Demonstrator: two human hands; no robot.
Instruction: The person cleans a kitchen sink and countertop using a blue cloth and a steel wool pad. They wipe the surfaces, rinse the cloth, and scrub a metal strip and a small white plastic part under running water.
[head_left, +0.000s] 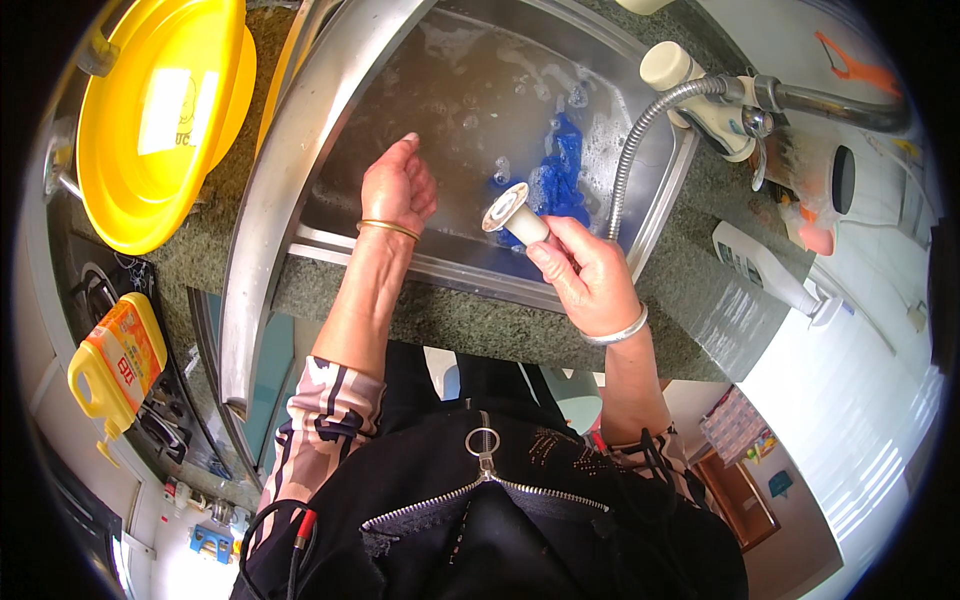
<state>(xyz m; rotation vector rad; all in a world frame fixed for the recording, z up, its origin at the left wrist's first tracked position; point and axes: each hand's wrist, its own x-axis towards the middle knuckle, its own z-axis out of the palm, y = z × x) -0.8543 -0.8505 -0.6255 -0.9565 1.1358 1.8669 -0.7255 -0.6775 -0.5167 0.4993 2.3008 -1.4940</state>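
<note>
My right hand (589, 274) grips a white faucet spray head (528, 226) with a round, stained face. The face points up and to the left above the sink. A flexible metal hose (630, 142) runs from the tap down behind this hand. Over the left part of the sink is my left hand (400, 184), fingers curled in and thumb stretched out, with nothing visible in it. Murky, bubbly water (465, 82) stands in the stainless steel sink (664, 202). A crumpled blue item (559, 176), perhaps cloth or a glove, lies partly in the water.
Left of the sink runs a long metal panel (300, 172). Beyond it stand a yellow plastic basin (112, 172) and a yellow jug (124, 360) near the gas stove (161, 427). The tap (705, 112) is at the right. A white bottle (765, 266) lies on the stone counter (682, 315).
</note>
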